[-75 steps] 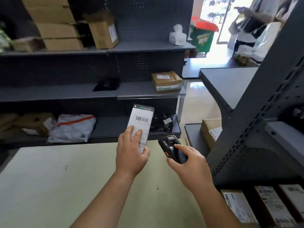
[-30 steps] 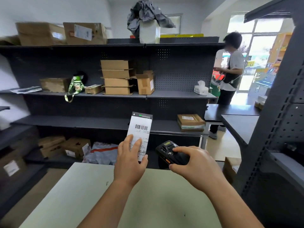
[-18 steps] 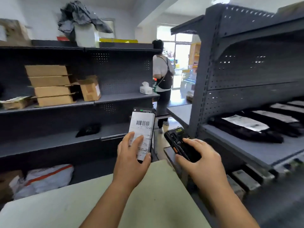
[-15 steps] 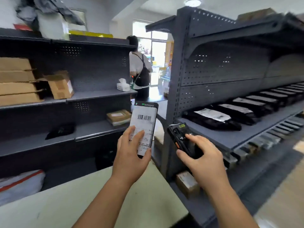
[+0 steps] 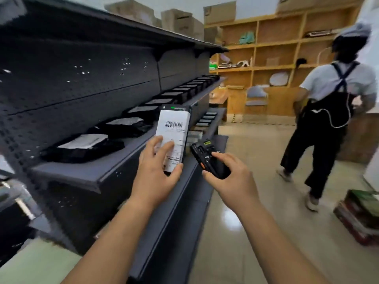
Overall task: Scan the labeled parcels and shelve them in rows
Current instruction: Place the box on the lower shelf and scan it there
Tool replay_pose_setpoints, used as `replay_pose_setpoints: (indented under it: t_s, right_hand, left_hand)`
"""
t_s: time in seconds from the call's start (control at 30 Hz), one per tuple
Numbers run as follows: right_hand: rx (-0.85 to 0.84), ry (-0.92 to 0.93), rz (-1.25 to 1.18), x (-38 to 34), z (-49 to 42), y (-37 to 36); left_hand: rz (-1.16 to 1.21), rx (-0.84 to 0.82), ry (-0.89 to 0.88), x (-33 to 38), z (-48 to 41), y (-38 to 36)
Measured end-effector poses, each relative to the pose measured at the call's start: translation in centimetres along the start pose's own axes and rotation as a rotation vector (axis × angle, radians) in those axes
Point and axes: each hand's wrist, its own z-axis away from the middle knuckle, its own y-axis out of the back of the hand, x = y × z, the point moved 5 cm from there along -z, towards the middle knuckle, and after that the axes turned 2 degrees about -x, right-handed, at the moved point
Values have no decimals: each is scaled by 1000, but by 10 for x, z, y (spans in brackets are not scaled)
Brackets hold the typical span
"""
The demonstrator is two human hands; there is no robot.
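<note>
Head camera looks along a dark grey metal rack (image 5: 98,171) with a perforated back panel, running away on my left. On its middle shelf flat black parcels (image 5: 82,146) with white labels lie in a single row, one behind the next, to the rack's far end. Cardboard boxes (image 5: 176,19) stand on top of the rack. Past its far end is a wooden cabinet (image 5: 272,56) of open compartments, with a grey chair (image 5: 256,97) in front of it. To the right of the rack stretches a glossy beige tiled floor (image 5: 256,156), where another person (image 5: 332,111) in black overalls and a white shirt stands with their back to me. At the rack's near end a pale green tabletop (image 5: 37,265) shows.

My left hand (image 5: 155,177) holds the parcel (image 5: 174,132) upright in front of the rack's middle shelf, fingers spread across its face and thumb hooked on its lower right edge. It is a slim black box, its front almost covered by a white label with a barcode near the top and small print below; a green mark sits on the black strip above. My right hand (image 5: 231,177) is curled round a black scanner (image 5: 207,158), thumb on its keys, just right of the parcel and clear of it.
</note>
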Motion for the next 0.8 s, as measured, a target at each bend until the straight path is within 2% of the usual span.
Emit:
replay_pose_setpoints:
  t_s: [0.13, 0.33, 0.53, 0.8]
  right_hand:
    - [60, -79, 70, 68, -42, 44]
    - [96, -147, 78, 169, -120, 52]
    - [114, -185, 156, 268, -242, 48]
    - [198, -316, 235, 409, -398, 90]
  left_hand:
    - [89, -50, -33, 25, -54, -85]
    - [173, -119, -10, 10, -125, -211]
    - [236, -152, 7, -21, -236, -343]
    - [279, -257, -56, -7, -398, -525]
